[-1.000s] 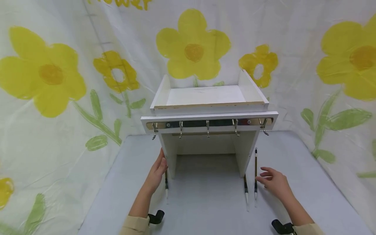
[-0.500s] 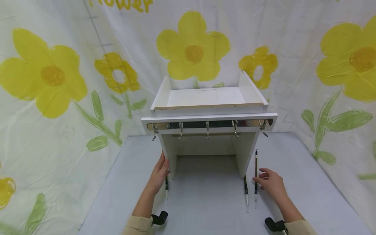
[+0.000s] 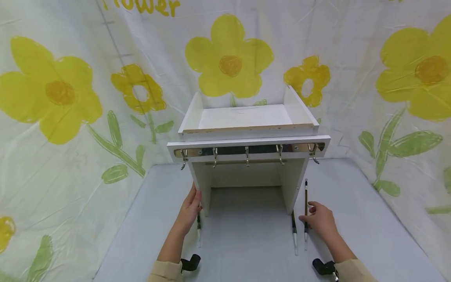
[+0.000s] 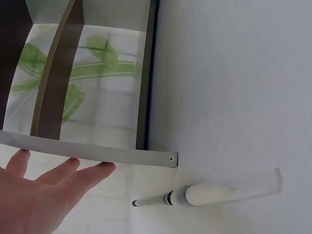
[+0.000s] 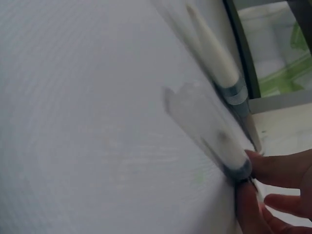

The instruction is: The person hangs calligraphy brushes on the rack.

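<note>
A white wooden shelf (image 3: pixel 204 136) with a row of metal hooks stands mid-table in the head view. My left hand (image 3: pixel 189 207) rests extended fingers against its left side panel; the left wrist view shows the fingertips at that panel (image 4: pixel 83 149). Beside this hand lies a calligraphy brush (image 4: pixel 207 193) with a clear cap over white bristles, its far end running back along the shelf. On the right, my right hand (image 3: pixel 322 221) pinches the outer calligraphy brush (image 5: pixel 207 124) between thumb and fingers near its ferrule. Another calligraphy brush (image 5: pixel 214 56) lies beside it, close to the shelf's right side.
The pale tabletop (image 3: pixel 246 254) extends around the shelf on both sides. Behind it hangs a white sheet (image 3: pixel 267 23) painted with yellow flowers and green leaves. Black wrist camera mounts (image 3: pixel 190 262) sit on both forearms.
My right hand has moved left to the outer brush, and its thumb and fingers have closed about it. The left hand stays at the shelf's side.
</note>
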The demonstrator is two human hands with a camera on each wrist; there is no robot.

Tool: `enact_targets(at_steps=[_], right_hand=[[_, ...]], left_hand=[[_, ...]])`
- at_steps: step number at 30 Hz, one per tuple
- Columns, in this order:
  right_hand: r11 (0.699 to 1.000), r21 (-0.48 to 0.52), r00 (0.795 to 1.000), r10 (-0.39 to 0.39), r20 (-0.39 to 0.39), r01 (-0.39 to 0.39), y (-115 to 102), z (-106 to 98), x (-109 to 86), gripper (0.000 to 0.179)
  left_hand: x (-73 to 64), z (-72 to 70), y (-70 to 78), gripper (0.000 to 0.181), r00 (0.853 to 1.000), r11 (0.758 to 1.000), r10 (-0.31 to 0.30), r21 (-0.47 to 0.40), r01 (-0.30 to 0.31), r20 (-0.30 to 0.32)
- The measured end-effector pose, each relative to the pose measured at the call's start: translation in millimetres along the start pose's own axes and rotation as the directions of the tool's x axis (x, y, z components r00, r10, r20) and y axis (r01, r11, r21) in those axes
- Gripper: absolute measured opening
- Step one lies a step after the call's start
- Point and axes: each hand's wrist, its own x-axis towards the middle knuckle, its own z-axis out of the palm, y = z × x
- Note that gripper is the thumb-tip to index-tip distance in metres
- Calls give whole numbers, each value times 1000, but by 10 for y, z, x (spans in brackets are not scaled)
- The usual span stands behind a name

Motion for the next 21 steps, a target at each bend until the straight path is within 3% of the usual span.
enact_targets(at_steps=[14,21], right_hand=[[996,77,996,29,86,-36,-17,-160,46,69],[969,223,987,74,145,-106,12,-200,39,72]], left_hand=[[-4,-11,6,64,1000,1000,5,10,-5,-14],[1,-38,21,63,1000,1000,19,14,-19,-1]])
